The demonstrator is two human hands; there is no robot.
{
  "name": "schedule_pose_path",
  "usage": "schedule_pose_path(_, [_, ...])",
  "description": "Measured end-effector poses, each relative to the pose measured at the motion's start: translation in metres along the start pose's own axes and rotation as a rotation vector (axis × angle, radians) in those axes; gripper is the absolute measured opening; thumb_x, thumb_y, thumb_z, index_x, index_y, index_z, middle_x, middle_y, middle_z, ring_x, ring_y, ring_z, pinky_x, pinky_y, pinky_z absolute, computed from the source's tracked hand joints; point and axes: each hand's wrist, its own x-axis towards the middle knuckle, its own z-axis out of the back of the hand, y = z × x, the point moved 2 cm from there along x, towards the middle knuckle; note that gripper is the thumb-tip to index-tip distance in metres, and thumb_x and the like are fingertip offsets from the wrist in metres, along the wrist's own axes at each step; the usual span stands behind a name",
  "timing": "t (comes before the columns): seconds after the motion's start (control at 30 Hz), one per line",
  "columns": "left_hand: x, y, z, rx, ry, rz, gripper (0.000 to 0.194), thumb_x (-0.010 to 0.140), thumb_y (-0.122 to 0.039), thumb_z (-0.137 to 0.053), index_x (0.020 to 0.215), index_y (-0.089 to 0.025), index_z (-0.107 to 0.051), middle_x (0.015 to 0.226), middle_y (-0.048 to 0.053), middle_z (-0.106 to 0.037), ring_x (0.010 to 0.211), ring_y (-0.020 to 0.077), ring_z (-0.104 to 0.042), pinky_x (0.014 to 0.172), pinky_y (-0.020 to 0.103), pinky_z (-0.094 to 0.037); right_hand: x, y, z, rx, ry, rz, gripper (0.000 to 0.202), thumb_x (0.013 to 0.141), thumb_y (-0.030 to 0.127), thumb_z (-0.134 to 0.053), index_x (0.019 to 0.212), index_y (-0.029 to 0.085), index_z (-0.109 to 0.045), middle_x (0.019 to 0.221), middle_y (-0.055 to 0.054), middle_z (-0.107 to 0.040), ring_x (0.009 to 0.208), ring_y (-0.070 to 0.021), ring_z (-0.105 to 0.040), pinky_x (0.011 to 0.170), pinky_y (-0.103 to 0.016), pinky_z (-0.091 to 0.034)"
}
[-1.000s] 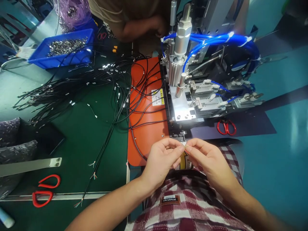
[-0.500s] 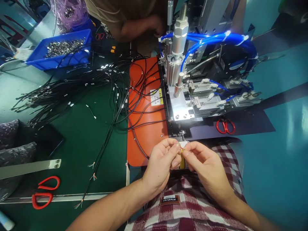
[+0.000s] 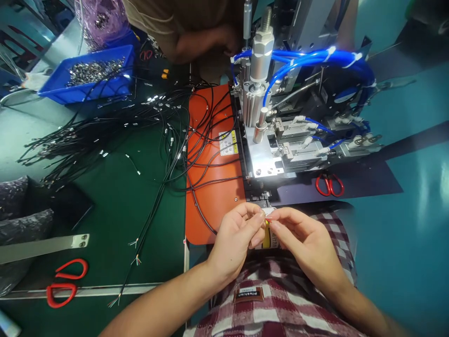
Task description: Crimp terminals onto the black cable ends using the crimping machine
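Note:
My left hand [image 3: 236, 238] is closed in a pinch around the end of a black cable [image 3: 200, 211], most of that end hidden by my fingers. The cable comes down over the orange plate [image 3: 198, 229] into this hand. Just to the right, my right hand [image 3: 303, 238] pinches a thin red wire [image 3: 269, 218] between thumb and forefinger. The wire spans the small gap between my fingertips. Both hands are above my lap, at the near edge of the metal press machine [image 3: 263, 159].
Many black cables [image 3: 140, 114] lie across the green mat [image 3: 115, 201]. A blue bin [image 3: 87, 93] holds small metal parts. Red-handled scissors [image 3: 65, 283] are at left, and another red-handled pair [image 3: 329, 185] at right. Another person's arm [image 3: 203, 44] is across the table.
My right hand has shifted slightly right, away from my left fingertips. A red wire now shows between them, where something yellow showed before. My left hand has hardly moved.

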Motion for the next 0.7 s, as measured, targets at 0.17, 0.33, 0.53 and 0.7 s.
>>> schedule_pose_path(0.17, [0.000,0.002,0.002,0.015,0.018,-0.007,0.021,0.085,-0.032,-0.064,0.084,-0.016,-0.052,0.053,-0.007,-0.041,0.049,0.0053,-0.030,0.052,0.021,-0.020,0.001,0.001,0.003,-0.017,0.075,-0.036,0.018,0.082,0.035,-0.064,0.075,0.018,-0.067,0.065,0.000,-0.062,0.050,-0.0113,-0.046,0.046,-0.024,-0.039])
schedule_pose_path(0.33, [-0.001,0.001,0.002,0.038,-0.003,-0.027,0.017,0.085,-0.027,-0.064,0.083,-0.014,-0.053,0.064,-0.004,-0.046,0.051,0.0041,-0.032,0.050,0.020,-0.021,0.002,-0.002,-0.003,-0.079,0.137,-0.060,0.019,0.081,0.033,-0.065,0.070,0.018,-0.066,0.064,-0.001,-0.063,0.057,-0.0139,-0.050,0.054,-0.026,-0.041])
schedule_pose_path(0.53, [0.000,-0.001,0.004,0.085,-0.071,-0.099,0.020,0.081,-0.024,-0.069,0.079,-0.013,-0.053,0.069,-0.003,-0.051,0.050,0.0019,-0.034,0.047,0.018,-0.025,0.001,-0.003,-0.003,-0.238,0.096,0.011,0.020,0.083,0.030,-0.062,0.066,0.019,-0.063,0.060,0.001,-0.057,0.054,-0.0129,-0.046,0.052,-0.026,-0.038])
schedule_pose_path(0.7, [0.001,0.000,0.004,0.074,-0.054,-0.107,0.019,0.082,-0.024,-0.069,0.080,-0.013,-0.053,0.065,-0.004,-0.050,0.049,0.0020,-0.035,0.047,0.017,-0.026,0.004,-0.002,0.008,-0.209,0.118,-0.018,0.016,0.083,0.033,-0.064,0.076,0.018,-0.065,0.064,0.000,-0.059,0.058,-0.0131,-0.049,0.054,-0.025,-0.040])
